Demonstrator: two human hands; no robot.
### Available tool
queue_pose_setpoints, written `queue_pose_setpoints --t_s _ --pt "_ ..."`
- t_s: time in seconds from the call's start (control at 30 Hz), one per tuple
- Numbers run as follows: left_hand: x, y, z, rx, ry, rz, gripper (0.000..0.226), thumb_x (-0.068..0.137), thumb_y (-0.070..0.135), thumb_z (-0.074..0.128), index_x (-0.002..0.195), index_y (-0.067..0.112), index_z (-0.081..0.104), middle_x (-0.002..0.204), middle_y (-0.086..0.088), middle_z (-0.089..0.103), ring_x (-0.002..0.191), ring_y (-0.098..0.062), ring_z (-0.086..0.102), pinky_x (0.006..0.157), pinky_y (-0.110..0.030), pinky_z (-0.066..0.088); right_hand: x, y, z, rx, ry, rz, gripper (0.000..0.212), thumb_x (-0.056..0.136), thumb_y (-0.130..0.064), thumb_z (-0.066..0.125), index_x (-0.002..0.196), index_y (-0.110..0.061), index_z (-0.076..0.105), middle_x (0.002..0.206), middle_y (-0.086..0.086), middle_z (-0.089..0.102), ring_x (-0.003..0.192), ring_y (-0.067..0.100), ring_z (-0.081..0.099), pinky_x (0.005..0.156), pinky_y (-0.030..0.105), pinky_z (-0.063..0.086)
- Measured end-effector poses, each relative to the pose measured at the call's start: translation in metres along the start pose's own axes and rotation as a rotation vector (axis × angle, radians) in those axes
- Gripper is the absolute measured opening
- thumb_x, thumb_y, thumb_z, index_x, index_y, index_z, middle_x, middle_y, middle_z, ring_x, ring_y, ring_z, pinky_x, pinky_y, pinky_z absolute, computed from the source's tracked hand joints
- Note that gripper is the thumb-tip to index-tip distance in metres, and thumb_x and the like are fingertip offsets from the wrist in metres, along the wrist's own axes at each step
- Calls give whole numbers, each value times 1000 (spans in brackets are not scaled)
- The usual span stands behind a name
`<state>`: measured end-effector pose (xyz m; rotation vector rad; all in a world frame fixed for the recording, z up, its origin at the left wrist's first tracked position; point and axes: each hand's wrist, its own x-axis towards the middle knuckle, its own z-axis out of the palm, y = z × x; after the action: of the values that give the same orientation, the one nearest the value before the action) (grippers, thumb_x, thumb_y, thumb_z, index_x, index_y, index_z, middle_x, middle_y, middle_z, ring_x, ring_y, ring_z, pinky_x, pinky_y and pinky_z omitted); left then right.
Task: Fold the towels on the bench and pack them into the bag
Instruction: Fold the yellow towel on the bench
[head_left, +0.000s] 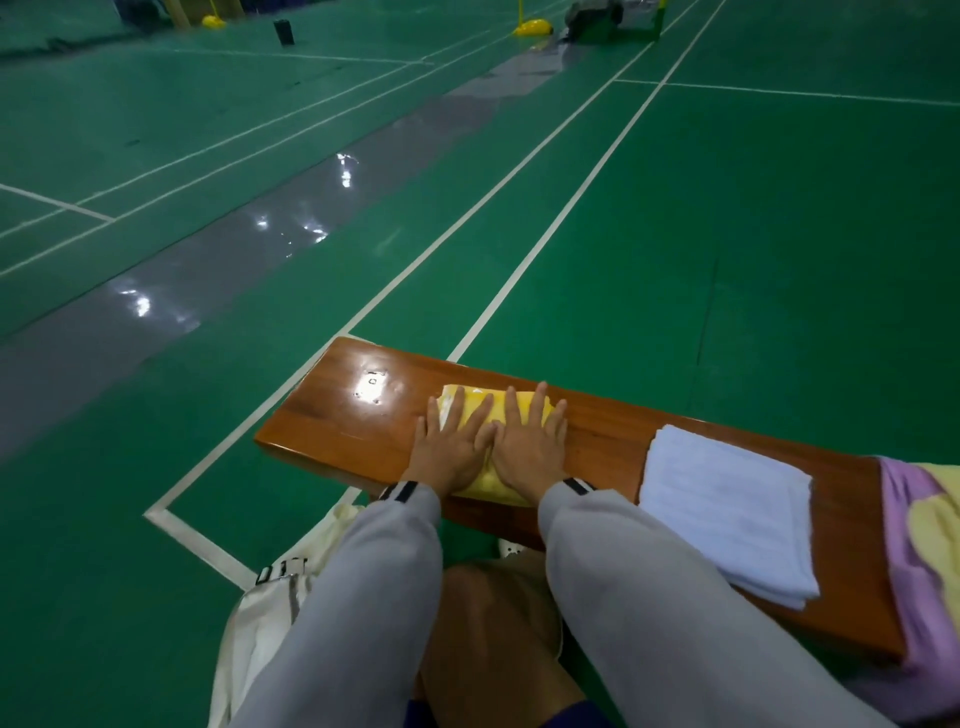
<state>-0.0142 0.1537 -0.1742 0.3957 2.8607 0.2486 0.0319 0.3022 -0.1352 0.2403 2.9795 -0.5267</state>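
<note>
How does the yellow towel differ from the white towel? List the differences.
The folded yellow cloth towel is pressed under the left hand and right hand; the folded white cloth towel lies untouched. The yellow looks narrower, the white broader. Both lie on the brown wooden bench.

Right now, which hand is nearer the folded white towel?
Right. The right hand presses the yellow towel on the side toward the white towel; the left hand lies beside it, farther off.

Glossy green court floor (753, 234) with white lines (556, 223)
</note>
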Motion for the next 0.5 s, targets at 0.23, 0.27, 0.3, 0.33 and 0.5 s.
queue_pose_setpoints --t_s 0.23,0.27,0.3,0.33,0.5 --pt "-44 50 -69 -326 158 -306 91 95 54 62 157 3 17 141 -27 49 127 -44 50 100 -46 44 -8 -11 -29 255 30 460 73 93 -52 62 143 -6 36 139 18 49 121 38 53 96 43 48" --pt "-45 53 -78 -460 114 -364 84 94 46 68 149 -4 29 138 -24 53 126 -41 53 95 -40 45 -4 -8 -36 321 -35 440 66 92 -47 66 139 -7 42 138 16 53 120 37 56 94 40 50" --pt "-42 53 -84 -643 59 -424 75 93 39 72 143 -6 38 138 -21 55 125 -38 54 90 -36 44 0 -4 -46 411 -126 423 62 91 -41 69 138 -8 45 138 14 54 121 36 57 93 39 51" --pt "-40 52 -89 -835 17 -475 72 91 33 76 142 -5 43 139 -20 54 126 -37 54 87 -36 43 2 0 -57 549 -234 438 64 89 -35 73 141 -9 45 141 14 53 124 36 55 94 41 50" --pt "-42 59 -112 -1241 -153 -399 69 84 32 83 141 6 51 118 -9 67 104 -30 65 82 -40 54 -2 32 -105 1130 -505 546 84 82 -32 83 149 -9 38 137 17 57 120 38 57 105 54 46"
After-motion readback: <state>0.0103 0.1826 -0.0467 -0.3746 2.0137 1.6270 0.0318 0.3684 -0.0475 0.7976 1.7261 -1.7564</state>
